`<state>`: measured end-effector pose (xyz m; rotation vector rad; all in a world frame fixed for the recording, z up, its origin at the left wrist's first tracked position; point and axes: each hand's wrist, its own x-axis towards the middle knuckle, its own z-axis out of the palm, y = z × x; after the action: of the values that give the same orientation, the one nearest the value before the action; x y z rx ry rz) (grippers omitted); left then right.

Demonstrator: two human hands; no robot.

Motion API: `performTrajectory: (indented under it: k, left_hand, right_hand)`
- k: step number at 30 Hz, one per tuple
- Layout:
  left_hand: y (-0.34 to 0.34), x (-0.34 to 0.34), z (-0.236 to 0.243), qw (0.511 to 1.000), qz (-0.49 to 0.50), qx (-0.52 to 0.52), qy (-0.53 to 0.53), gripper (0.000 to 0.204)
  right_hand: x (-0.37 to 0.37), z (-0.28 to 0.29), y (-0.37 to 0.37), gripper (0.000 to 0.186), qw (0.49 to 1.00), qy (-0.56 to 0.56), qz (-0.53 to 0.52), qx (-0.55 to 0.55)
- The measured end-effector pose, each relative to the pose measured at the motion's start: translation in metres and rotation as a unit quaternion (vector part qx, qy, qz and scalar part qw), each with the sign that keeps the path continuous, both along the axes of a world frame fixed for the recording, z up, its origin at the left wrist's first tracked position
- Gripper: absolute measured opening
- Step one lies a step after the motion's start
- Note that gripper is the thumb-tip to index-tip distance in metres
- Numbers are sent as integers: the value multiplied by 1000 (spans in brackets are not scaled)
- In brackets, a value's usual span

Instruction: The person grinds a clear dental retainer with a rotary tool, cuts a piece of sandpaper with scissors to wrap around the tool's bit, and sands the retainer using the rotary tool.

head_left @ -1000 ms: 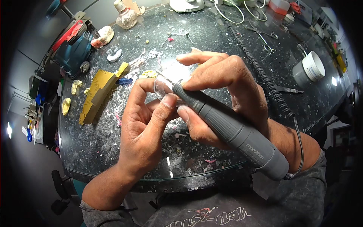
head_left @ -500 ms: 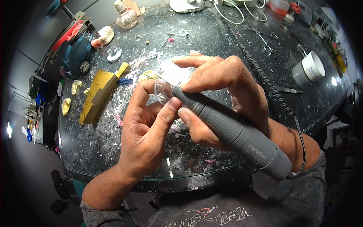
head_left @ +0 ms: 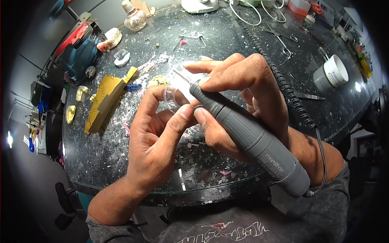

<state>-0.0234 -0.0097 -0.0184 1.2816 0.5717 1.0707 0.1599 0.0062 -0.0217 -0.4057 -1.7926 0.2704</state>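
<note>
Between the thumb and forefinger of my left hand (head_left: pixel 156 133) is a clear, curved plastic dental tray (head_left: pixel 169 97), held above the table. A dark grey rotary handpiece (head_left: pixel 247 133) lies in the grip of my right hand (head_left: pixel 247 93), its body slanting down to the right. From its nose a thin metal bur (head_left: pixel 181 75) points up and left, just beyond the tray's upper edge and apart from it. My right thumb meets my left thumb tip beside the tray. Bright glare behind the tray washes out part of its outline.
A coiled cord (head_left: pixel 279 75) runs along the right. Folded yellow sandpaper (head_left: pixel 106 101) and a blue piece (head_left: pixel 133 87) lie left, near a white horseshoe-shaped piece (head_left: pixel 121 58). Scissors (head_left: pixel 281 42) and a white tub (head_left: pixel 335 71) are at the right. Dust and pink scraps litter the dark tabletop.
The handpiece's nose and bur have moved up and slightly right, away from the tray, while its rear end has dipped a little. My left hand and the tray have hardly shifted.
</note>
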Motion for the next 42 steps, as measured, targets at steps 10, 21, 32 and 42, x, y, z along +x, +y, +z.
performTrajectory:
  k: [10, 21, 32, 42]
  left_hand:
    - [-1, -2, 1, 1000, 12, -3, 29, 21]
    - [-1, 1, 5, 997, -53, -55, -22, 20]
    - [4, -5, 8, 992, 65, 68, 85, 27]
    - [10, -10, 8, 998, -8, -31, 53, 28]
  right_hand:
    - [3, 4, -4, 42, 999, -16, 3, -42]
    - [6, 19, -12, 31, 953, 101, 0, -286]
    - [5, 14, -10, 34, 969, 61, 1, -238]
    - [8, 17, -14, 33, 964, 61, -5, -257]
